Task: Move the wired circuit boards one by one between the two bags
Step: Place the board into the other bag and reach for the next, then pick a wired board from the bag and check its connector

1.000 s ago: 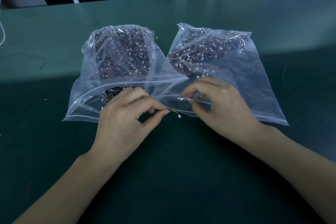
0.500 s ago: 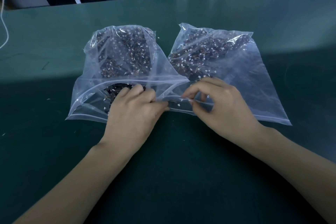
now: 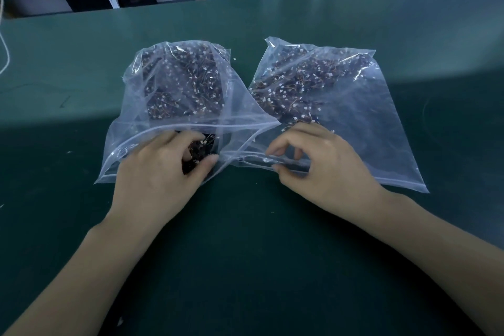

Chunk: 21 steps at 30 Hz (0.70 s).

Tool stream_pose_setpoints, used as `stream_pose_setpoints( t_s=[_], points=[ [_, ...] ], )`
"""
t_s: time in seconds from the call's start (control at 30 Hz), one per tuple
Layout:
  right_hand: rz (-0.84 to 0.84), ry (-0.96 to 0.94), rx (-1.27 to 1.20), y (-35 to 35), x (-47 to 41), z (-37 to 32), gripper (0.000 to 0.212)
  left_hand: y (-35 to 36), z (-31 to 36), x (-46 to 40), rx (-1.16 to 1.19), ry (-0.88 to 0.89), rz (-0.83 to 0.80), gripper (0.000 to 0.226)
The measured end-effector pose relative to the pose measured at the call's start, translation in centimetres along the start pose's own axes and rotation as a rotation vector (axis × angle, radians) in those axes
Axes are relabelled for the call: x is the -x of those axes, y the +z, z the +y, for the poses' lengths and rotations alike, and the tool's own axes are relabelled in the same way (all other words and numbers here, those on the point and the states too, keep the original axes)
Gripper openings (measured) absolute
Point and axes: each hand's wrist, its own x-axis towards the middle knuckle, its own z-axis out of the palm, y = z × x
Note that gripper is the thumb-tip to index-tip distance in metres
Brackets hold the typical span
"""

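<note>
Inside the left bag (image 3: 174,106), left hand (image 3: 161,172) fingers curl around a wired circuit board (image 3: 200,148); right hand (image 3: 321,163) pinches the right bag (image 3: 354,106) mouth. Tangled wires could drag extra boards out.

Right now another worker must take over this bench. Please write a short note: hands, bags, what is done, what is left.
Left hand: fingers inside the mouth of the left bag, curled on a small clump of wired boards.
Right hand: pinches the open rim of the right bag.
Both bags lie side by side on the green table, each holding a pile of boards.
Done: cannot count.
Left: many boards; continue one by one.
</note>
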Motion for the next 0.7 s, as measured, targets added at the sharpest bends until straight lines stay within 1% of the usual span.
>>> stream_pose_setpoints(
  t_s=[0.07, 0.3, 0.47, 0.53, 0.63, 0.7],
  points=[
    [-0.005, -0.001, 0.006, 0.05, -0.01, -0.01, 0.02, 0.26, -0.3, -0.05, -0.006, 0.007, -0.026, 0.039],
    [-0.002, 0.009, -0.011, -0.04, 0.01, -0.01, 0.02, -0.13, 0.31, 0.0, -0.005, 0.021, -0.04, 0.029],
    [-0.014, 0.008, -0.006, 0.06, 0.02, -0.08, 0.02, -0.27, 0.47, 0.14, -0.011, 0.023, -0.069, 0.037],
    [-0.013, 0.009, -0.009, 0.06, 0.03, -0.05, 0.02, -0.27, 0.56, 0.14, -0.018, 0.019, -0.064, 0.031],
    [-0.016, 0.012, -0.013, 0.05, 0.04, -0.02, 0.02, -0.48, 0.59, 0.11, 0.032, 0.003, -0.04, 0.014],
    [-0.016, 0.01, -0.016, 0.03, 0.04, -0.04, 0.02, -0.56, 0.69, 0.16, 0.088, -0.007, -0.028, 0.012]
  ],
)
